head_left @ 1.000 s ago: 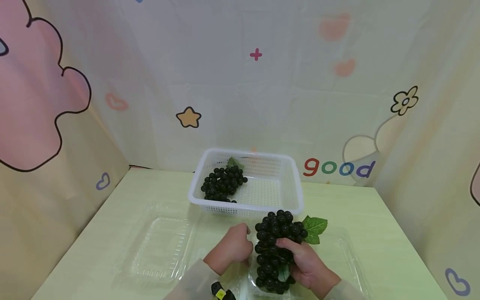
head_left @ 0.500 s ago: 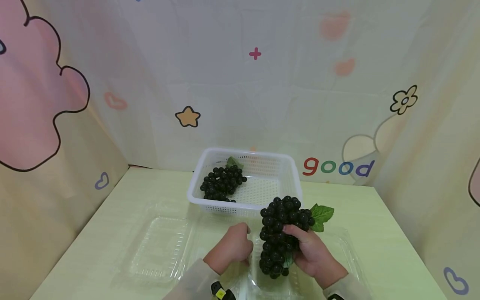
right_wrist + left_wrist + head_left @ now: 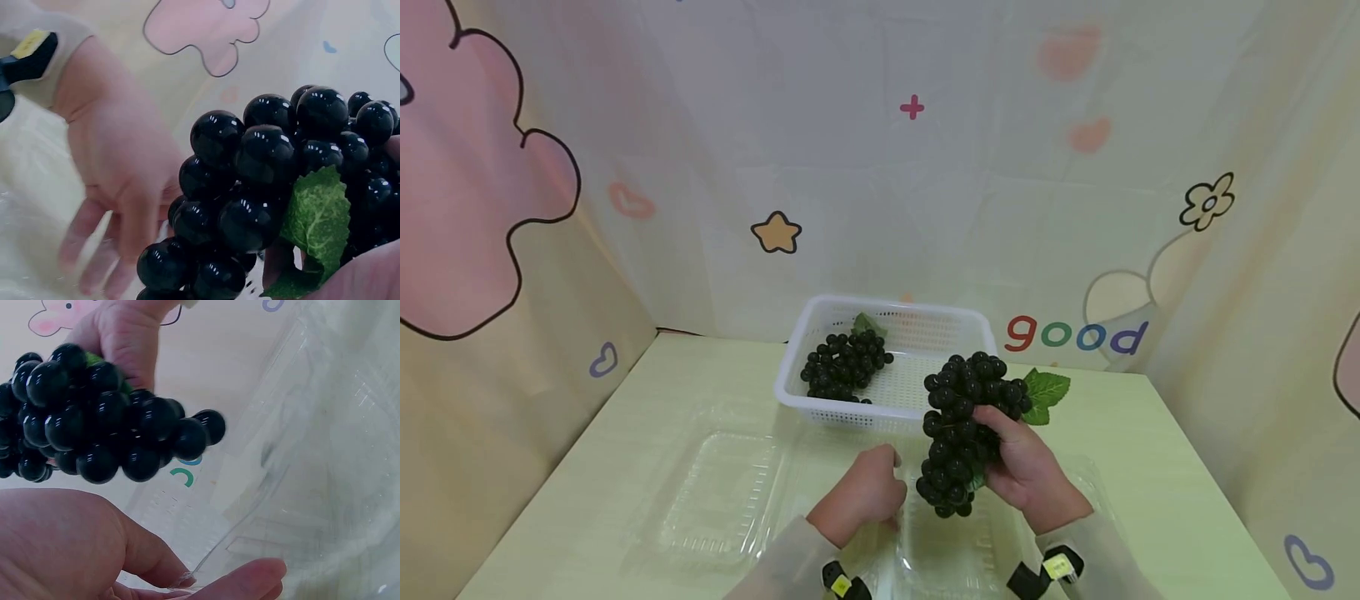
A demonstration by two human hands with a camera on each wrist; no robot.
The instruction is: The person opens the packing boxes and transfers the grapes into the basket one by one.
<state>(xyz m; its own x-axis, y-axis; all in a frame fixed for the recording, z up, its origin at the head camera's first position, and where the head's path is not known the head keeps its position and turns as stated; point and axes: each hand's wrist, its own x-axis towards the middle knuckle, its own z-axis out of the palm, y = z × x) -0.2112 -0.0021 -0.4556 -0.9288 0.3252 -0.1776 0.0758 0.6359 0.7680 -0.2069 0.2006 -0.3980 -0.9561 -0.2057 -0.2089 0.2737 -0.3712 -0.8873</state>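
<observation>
My right hand grips a bunch of black grapes with green leaves, held up in front of the white basket. In the right wrist view a green leaf hangs by the thumb. My left hand stays low at the table, left of the grapes. Its thumb and fingers pinch the thin edge of a clear plastic container, as the left wrist view shows. That container lies below the raised grapes, and its outline is hard to make out.
At the back stands the white perforated basket, with another bunch of black grapes in its left part. A second clear plastic container lies on the table's left side. A printed curtain closes off the back and sides.
My right hand has lifted the bunch of grapes up from the clear container and away toward the basket. The left hand has kept its place.
</observation>
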